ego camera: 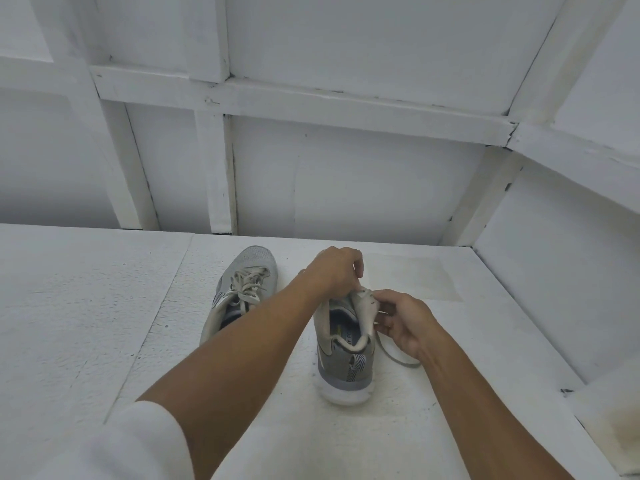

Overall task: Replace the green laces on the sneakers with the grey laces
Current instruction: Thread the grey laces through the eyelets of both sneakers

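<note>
1. Two grey knit sneakers with white foam soles on the rough white bench (pixel 104 306), centre frame; far sneaker (pixel 256 263) threaded with pale flat laces (pixel 247 285).
2. Near sneaker (pixel 346 355) heel-on; toe and eyelets hidden behind hands.
3. Left hand (pixel 334 271) fingers curled, pinching its upper edge. Right hand (pixel 405 323) pinching same edge; thin loose lace (pixel 394 355) trailing below, grasp on it unclear.

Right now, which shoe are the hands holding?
The sneaker on the right, heel toward you: left hand and right hand grip its top. The other sneaker sits apart, laced.
</note>
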Motion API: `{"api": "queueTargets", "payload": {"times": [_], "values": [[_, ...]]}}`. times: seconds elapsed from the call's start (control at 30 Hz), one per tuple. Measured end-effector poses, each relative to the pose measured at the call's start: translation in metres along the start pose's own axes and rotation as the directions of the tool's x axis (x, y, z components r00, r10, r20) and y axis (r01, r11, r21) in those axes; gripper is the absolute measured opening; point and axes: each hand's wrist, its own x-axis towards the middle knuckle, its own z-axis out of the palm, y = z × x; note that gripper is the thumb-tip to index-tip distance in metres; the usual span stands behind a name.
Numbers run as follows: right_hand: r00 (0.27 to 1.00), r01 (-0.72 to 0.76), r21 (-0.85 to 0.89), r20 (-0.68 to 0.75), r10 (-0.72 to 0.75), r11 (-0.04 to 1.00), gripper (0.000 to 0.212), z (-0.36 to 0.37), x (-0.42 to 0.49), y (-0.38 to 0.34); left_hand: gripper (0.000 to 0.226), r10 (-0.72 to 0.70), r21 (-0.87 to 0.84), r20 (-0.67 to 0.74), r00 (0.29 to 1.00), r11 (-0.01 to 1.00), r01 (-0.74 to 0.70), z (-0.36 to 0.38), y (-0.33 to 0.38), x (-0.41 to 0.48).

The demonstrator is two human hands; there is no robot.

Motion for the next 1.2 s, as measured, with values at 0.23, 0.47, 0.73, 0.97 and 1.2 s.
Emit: {"api": "queueTargets", "payload": {"times": [0.23,0.47,0.73,0.97,1.2], "values": [[0.999,0.02,-0.05,0.033,-0.019,0.999,0.007,-0.004,0.001,-0.001,0.015,-0.015,-0.034,-0.002,1.0,0.999,0.015,0.002,-0.001,-0.002],[0.985,0.028,-0.164,0.171,0.001,0.986,0.023,-0.01,0.003,-0.013,0.03,-0.106,-0.014,-0.074,0.992,0.994,0.105,0.003,0.005,-0.008],[0.953,0.301,-0.448,0.174,-0.248,0.842,0.01,-0.001,0.005,-0.016,0.034,-0.1,-0.057,-0.103,0.99,0.994,0.095,0.007,-0.003,-0.034],[0.901,0.434,-0.546,0.251,-0.354,0.716,0.009,0.0,0.007,-0.023,0.022,-0.267,-0.315,-0.475,0.838,0.941,0.121,0.027,0.0,-0.078],[0.888,0.457,-0.721,0.335,-0.315,0.521,0.012,0.0,0.012,-0.031,0.013,-0.385,-0.464,-0.455,0.803,0.872,0.155,0.044,-0.005,-0.079]]}}
